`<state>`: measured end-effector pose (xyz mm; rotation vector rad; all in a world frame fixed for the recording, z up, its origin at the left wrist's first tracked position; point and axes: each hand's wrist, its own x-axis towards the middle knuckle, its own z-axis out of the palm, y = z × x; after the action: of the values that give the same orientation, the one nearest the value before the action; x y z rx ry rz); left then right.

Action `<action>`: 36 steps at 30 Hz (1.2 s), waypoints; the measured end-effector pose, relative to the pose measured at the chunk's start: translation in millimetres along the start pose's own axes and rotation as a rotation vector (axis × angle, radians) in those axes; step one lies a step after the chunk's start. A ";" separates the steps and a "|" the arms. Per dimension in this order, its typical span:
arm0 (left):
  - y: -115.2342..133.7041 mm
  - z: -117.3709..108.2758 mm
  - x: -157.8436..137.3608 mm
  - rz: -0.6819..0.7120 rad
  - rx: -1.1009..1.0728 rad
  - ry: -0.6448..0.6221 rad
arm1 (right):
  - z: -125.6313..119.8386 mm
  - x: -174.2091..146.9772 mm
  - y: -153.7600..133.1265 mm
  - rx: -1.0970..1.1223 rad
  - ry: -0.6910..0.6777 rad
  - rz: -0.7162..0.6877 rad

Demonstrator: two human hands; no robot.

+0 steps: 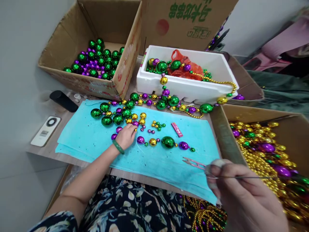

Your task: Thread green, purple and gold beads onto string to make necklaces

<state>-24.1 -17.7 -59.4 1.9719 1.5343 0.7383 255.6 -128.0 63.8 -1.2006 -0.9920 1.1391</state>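
My left hand [125, 137], a green bangle at its wrist, reaches over the blue cloth [89, 141] among loose beads. Its fingertips are pinched at a small gold bead [135, 130], close to a purple bead [135, 123]. In the right foreground my right hand [248, 193] is closed on a thin dark needle [246, 177], with pale coverings on the fingertips. A row of strung beads, with a big green bead [168, 142] in it, lies between my hands. Thread snips [194, 162] lie on the cloth, partly hidden behind my right hand.
A cardboard box [96, 85] with green and purple beads stands at back left, beside a white foam box [185, 85] draped with bead strands. Another carton [217, 125] of gold beads is at right. A phone [45, 132] and black cylinder [63, 100] lie left.
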 end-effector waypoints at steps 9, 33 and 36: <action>21.1 -33.4 -6.7 -0.441 -1.382 -0.033 | 42.2 5.6 72.6 -0.115 -0.300 0.300; 21.1 -34.2 -7.9 -0.448 -1.483 0.136 | 59.0 6.0 96.8 -0.299 -0.195 0.380; 20.3 -35.6 -8.4 -0.439 -1.454 0.153 | 60.6 5.8 96.3 -0.288 -0.199 0.390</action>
<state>-36.8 -27.5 -20.8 0.4946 0.8816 1.2750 185.8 -111.2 -24.7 -1.5829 -1.1297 1.4781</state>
